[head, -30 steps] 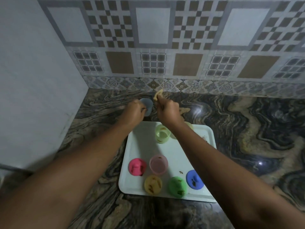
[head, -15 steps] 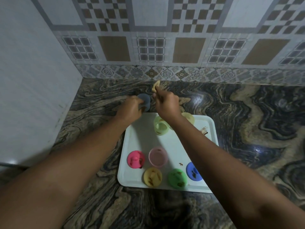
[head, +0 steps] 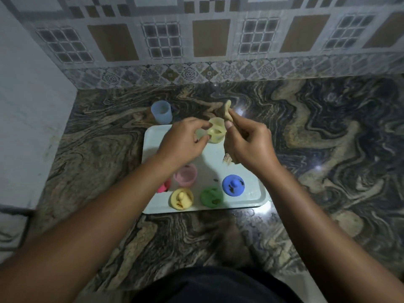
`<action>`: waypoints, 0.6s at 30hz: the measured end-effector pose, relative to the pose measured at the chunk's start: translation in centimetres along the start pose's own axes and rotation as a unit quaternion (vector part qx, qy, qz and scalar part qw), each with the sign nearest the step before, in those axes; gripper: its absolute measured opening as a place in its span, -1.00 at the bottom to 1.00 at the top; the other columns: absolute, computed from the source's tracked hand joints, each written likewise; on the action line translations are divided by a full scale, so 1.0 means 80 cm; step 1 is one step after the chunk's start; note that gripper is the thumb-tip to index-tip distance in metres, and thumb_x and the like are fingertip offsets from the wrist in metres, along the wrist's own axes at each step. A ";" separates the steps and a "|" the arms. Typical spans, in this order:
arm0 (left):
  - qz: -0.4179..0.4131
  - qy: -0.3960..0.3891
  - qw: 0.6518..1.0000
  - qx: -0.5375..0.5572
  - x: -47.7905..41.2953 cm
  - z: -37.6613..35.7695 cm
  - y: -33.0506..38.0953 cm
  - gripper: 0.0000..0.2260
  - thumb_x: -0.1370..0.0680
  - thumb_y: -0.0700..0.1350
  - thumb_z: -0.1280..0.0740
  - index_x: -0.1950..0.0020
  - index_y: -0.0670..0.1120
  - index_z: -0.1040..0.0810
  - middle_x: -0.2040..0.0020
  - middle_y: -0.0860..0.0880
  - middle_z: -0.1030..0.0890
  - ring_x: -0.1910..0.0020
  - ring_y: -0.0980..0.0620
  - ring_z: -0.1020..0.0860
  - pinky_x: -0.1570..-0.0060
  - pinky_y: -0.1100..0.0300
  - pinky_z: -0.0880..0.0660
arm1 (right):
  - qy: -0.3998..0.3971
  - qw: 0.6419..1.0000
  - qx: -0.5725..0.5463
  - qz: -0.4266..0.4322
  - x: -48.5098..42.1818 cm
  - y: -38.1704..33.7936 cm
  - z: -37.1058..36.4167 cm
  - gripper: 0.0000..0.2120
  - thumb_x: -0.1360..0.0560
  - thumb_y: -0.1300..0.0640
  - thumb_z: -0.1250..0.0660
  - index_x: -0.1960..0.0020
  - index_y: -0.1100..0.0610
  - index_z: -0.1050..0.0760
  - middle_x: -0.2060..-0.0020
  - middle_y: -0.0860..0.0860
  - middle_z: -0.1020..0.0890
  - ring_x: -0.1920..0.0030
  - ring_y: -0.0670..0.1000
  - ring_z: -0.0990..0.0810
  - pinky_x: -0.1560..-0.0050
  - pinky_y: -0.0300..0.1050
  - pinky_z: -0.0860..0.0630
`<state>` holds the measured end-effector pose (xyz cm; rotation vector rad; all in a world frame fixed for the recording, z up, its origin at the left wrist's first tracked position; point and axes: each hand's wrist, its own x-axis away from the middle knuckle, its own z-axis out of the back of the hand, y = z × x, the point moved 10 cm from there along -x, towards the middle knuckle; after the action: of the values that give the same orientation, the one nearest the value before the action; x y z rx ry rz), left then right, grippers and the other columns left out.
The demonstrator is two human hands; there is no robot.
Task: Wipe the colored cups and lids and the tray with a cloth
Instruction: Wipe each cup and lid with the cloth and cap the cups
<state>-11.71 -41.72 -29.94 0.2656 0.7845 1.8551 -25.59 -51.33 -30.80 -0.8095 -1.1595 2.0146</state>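
Observation:
A white tray [head: 150, 149] lies on the marble counter. On it stand a pink cup [head: 185, 174] and a yellow cup [head: 216, 132], with pink [head: 164, 186], yellow [head: 181, 199], green [head: 211, 196] and blue [head: 233, 185] lids along its near edge. My left hand [head: 183, 141] curls its thumb and fingers round a pale green cup [head: 200, 134], which is mostly hidden. My right hand [head: 247, 145] grips a tan cloth [head: 227, 110] that sticks up above the fist, right beside the yellow cup. A blue cup [head: 161, 112] stands alone on the counter behind the tray's far left corner.
A tiled wall [head: 209, 38] runs along the back of the counter and a plain white wall [head: 26, 106] closes the left side. Dark marble counter [head: 328, 149] stretches to the right of the tray. Small brown specks lie on the tray and lids.
My left hand let go of the blue cup, which now stands behind the tray, and came back to the green cup. My right hand drew nearer with the cloth.

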 end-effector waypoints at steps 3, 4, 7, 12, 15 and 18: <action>0.003 -0.069 0.997 -0.027 0.031 -0.059 0.023 -0.77 -0.50 -0.08 -0.41 -0.14 0.00 -0.66 -0.10 0.02 -0.68 0.04 -0.06 -0.63 -0.02 0.07 -0.56 | 0.002 0.999 0.003 -0.037 0.041 0.037 0.022 -0.66 -0.60 -0.05 -0.33 -0.36 -0.07 -0.59 0.45 -0.09 -0.61 0.44 -0.08 -0.57 0.20 0.00 -0.63; 0.003 -0.094 0.995 -0.042 0.041 -0.079 0.028 -0.77 -0.50 -0.07 -0.39 -0.14 0.02 -0.66 -0.11 0.01 -0.68 0.00 -0.08 -0.63 -0.02 0.02 -0.57 | 0.003 0.999 0.005 -0.049 0.054 0.051 0.028 -0.67 -0.61 -0.02 -0.34 -0.35 -0.05 -0.59 0.40 -0.19 -0.60 0.42 -0.25 -0.54 0.16 -0.10 -0.59; -0.001 -0.160 0.982 -0.096 0.065 -0.130 0.040 -0.75 -0.52 -0.08 -0.34 -0.18 0.08 -0.63 -0.16 -0.02 -0.64 -0.11 -0.14 -0.60 -0.03 -0.03 -0.56 | 0.000 0.997 0.027 -0.078 0.088 0.082 0.040 -0.68 -0.61 0.05 -0.36 -0.36 -0.01 -0.59 0.28 -0.25 -0.61 0.36 -0.37 -0.51 0.10 -0.26 -0.50; -0.024 -0.215 0.957 -0.191 0.081 -0.178 0.039 -0.79 -0.58 -0.05 -0.29 -0.17 0.10 -0.61 -0.10 -0.04 -0.59 -0.06 -0.15 -0.59 0.08 0.03 -0.52 | 0.002 0.994 0.053 -0.095 0.121 0.111 0.053 -0.65 -0.61 0.04 -0.36 -0.38 -0.01 -0.56 -0.08 -0.03 -0.74 0.03 -0.15 -0.69 -0.02 -0.24 -0.59; -0.043 -0.208 0.951 -0.223 0.078 -0.185 0.034 -0.81 -0.58 -0.06 -0.30 -0.16 0.08 -0.63 -0.10 -0.02 -0.57 -0.08 -0.13 -0.56 0.11 0.04 -0.51 | 0.010 0.994 0.057 -0.090 0.128 0.117 0.060 -0.65 -0.60 0.08 -0.36 -0.38 -0.01 -0.56 -0.12 -0.03 -0.73 -0.01 -0.22 -0.64 -0.06 -0.13 -0.63; -0.070 -0.188 0.950 -0.238 0.073 -0.187 0.037 -0.79 -0.59 -0.08 -0.30 -0.20 0.04 -0.61 -0.11 -0.02 -0.57 -0.12 -0.12 -0.49 0.12 0.07 -0.44 | 0.006 0.994 0.061 -0.094 0.133 0.121 0.063 -0.66 -0.61 0.10 -0.37 -0.38 0.03 -0.56 -0.19 -0.03 -0.69 -0.11 -0.26 -0.60 -0.16 -0.13 -0.61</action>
<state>-24.12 -43.03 -40.48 0.2344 0.0815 1.7273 -38.05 -49.06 -39.32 -0.6273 -1.0542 1.9010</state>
